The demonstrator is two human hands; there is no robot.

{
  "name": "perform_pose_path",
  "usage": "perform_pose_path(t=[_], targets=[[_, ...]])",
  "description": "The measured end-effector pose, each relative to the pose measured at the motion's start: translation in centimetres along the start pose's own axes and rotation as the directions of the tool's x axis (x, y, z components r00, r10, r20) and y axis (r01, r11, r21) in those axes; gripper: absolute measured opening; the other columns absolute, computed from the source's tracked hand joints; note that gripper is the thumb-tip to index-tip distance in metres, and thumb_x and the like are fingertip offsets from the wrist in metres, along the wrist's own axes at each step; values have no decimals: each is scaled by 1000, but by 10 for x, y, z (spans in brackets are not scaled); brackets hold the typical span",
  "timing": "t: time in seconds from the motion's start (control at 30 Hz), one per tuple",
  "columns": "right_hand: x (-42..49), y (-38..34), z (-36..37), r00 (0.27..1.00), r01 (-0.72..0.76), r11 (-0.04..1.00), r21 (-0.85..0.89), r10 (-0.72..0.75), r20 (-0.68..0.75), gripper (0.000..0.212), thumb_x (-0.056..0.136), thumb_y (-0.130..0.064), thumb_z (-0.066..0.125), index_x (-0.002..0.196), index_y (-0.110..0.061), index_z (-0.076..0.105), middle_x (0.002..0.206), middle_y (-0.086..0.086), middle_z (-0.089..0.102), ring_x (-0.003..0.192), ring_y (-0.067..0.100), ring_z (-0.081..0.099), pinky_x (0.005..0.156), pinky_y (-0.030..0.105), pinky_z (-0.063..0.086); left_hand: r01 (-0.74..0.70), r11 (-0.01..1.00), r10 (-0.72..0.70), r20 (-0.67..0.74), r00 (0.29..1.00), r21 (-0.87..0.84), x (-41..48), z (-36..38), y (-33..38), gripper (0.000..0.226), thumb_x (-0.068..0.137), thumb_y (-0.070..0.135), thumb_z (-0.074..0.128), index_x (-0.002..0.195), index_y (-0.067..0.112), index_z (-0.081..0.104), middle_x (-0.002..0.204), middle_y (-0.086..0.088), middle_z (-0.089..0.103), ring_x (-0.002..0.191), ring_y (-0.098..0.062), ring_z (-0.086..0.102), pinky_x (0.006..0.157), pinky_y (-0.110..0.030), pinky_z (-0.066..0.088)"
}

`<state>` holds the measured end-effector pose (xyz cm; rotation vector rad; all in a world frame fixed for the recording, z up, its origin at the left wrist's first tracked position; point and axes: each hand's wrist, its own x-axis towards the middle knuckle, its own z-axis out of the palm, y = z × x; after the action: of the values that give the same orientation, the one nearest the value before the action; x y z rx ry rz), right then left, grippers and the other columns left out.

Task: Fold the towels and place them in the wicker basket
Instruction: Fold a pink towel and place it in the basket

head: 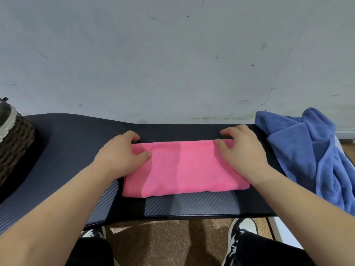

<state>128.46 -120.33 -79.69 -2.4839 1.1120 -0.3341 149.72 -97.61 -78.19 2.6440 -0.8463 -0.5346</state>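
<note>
A pink towel [184, 167], folded into a flat rectangle, lies in the middle of the dark table [76, 143]. My left hand [121, 152] holds its far left corner, thumb on top and fingers curled over the far edge. My right hand [242, 148] holds the far right corner the same way. Blue towels [309, 150] lie crumpled in a heap at the table's right end. The dark wicker basket [13, 139] stands at the far left, only partly in view.
A pale wall [172, 54] rises straight behind the table. The table's front edge runs just below the pink towel. Below it I see a brown floor and my two shoes [240, 235].
</note>
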Motion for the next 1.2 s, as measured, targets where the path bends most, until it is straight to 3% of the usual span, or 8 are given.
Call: perform_pose_path(t=[0.13,0.3,0.4,0.57,0.7,0.87,1.1,1.2], targets=[[-16,-16,1,954,191,977,-98,-162,253,60,96,-55,55,149,-27,48,163,9,33,154,30,21,125,48,19,103,995,-102,57,993,-14,-2,-3,0,43,75,58,77,92,23,60,92,5,67,83,-14,63,73,-36,56],[-31,-20,6,877,236,933,-273,-83,474,79,95,-75,25,162,-41,1,170,4,-16,154,26,-25,121,55,-18,66,997,-62,79,995,-39,-5,-4,-8,71,60,67,82,115,30,55,114,4,51,103,-19,59,91,-43,56],[-29,-19,5,865,211,937,-279,-46,500,79,93,-79,21,160,-46,-6,170,1,-19,154,24,-26,121,55,-19,30,998,-25,108,994,-48,-7,-2,-6,57,68,58,83,111,33,55,114,4,50,107,-21,56,93,-42,54],[-28,-16,6,842,205,953,-225,-54,537,79,93,-80,23,158,-50,-8,169,-3,-23,153,20,-29,123,50,-18,19,986,-2,100,995,-166,-9,-5,2,27,74,32,83,87,23,62,92,3,65,82,-15,62,62,-29,46],[-26,-9,-5,790,213,968,-130,-92,606,79,95,-75,30,158,-50,-11,166,-10,-28,149,13,-34,124,45,-16,71,917,-14,146,989,-392,-16,-15,1,28,75,22,87,95,20,68,94,0,71,86,-18,69,69,-32,56],[-34,-7,-4,754,279,952,-127,-136,643,88,90,-80,35,156,-51,-16,163,-14,-34,146,8,-39,124,47,-16,118,830,-63,120,991,-544,-25,-27,-15,29,85,34,80,92,8,68,87,-11,73,76,-24,67,64,-37,50],[-54,-27,23,834,290,941,-174,-159,528,86,91,-81,20,157,-44,-19,162,-7,-37,145,16,-42,122,51,-19,17,829,-117,-144,983,-559,-38,-39,-6,35,90,39,72,94,6,63,100,-18,69,84,-33,67,73,-49,57],[-53,-33,19,843,266,958,-107,-178,508,83,93,-80,21,160,-43,-11,166,-5,-30,149,16,-37,123,52,-17,-11,780,-101,-143,985,-625,-43,-39,9,26,91,34,72,96,10,65,101,-15,70,89,-31,69,77,-48,58]])
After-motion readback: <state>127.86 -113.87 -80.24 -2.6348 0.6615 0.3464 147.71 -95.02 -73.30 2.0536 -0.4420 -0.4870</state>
